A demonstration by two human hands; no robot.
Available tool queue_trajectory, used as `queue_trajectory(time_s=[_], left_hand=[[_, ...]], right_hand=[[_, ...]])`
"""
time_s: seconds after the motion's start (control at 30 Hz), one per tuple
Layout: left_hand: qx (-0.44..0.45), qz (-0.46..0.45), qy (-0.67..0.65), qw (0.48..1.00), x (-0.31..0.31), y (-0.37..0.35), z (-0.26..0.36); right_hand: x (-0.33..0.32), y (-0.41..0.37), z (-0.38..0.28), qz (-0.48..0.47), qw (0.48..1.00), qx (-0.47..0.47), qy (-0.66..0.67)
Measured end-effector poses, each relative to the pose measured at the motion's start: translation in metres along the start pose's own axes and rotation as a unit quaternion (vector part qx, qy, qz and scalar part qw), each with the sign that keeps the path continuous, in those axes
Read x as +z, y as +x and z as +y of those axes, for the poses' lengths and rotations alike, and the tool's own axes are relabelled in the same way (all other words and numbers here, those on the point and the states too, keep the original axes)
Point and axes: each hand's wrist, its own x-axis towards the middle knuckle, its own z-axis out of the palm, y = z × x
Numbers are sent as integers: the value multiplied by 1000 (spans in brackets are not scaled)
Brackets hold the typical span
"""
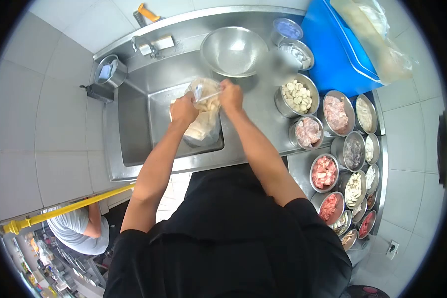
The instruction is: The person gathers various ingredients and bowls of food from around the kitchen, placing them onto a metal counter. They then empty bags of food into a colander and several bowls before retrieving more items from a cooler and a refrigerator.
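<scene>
A clear plastic bag filled with pale, cream-coloured pieces hangs over the right part of the sink basin. My left hand is closed on the bag's left upper side. At the upper right, my right hand grips the bag's edge, with a strip of plastic stretched between the two hands. What exactly the pale pieces are I cannot make out. Just behind the bag, a large steel bowl stands on the sink's ledge, apart from both hands.
Several steel containers of meat and pale food pieces crowd the right side. A blue cooler stands behind them. The faucet is at the sink's back. A person in a grey shirt is at lower left, beyond a yellow pipe.
</scene>
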Motion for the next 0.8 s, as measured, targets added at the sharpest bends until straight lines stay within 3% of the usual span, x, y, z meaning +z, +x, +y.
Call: queue_trajectory(time_s=[0.07,0.2,0.23,0.37,0.4,0.47,0.5,0.57,0.63,0.7,0.73,0.77,0.8], left_hand=[[-12,-29,-9,999,-12,-9,1],[11,-68,-69,995,-16,-10,-4],[45,-71,-85,993,-16,-10,-6],[35,-101,-142,984,-54,-15,-16],[50,-79,-124,988,-68,-18,-16],[82,-45,-99,991,-88,1,-21],[71,-20,-142,987,-95,17,-27],[51,68,-213,973,-106,51,-32],[63,216,-176,958,-131,82,-4],[-49,263,-169,949,-147,117,25],[-112,153,-262,946,-146,147,22],[-101,162,-267,944,-144,161,30],[-134,9,-445,885,-142,172,44]], right_hand=[[15,16,36,-10,996,82,21],[-2,20,49,-13,993,96,64],[-5,17,53,6,987,127,95],[-26,16,36,32,954,207,214],[-34,7,27,25,953,213,215],[-53,22,2,29,881,181,436],[-60,35,-8,37,880,175,441],[-73,55,-29,-22,796,96,598],[-95,89,-60,-13,796,44,603],[-103,119,-83,-3,795,-13,606],[-106,135,-93,45,812,-43,581],[-110,151,-99,93,825,-73,552],[-115,166,-100,98,824,-86,551]])
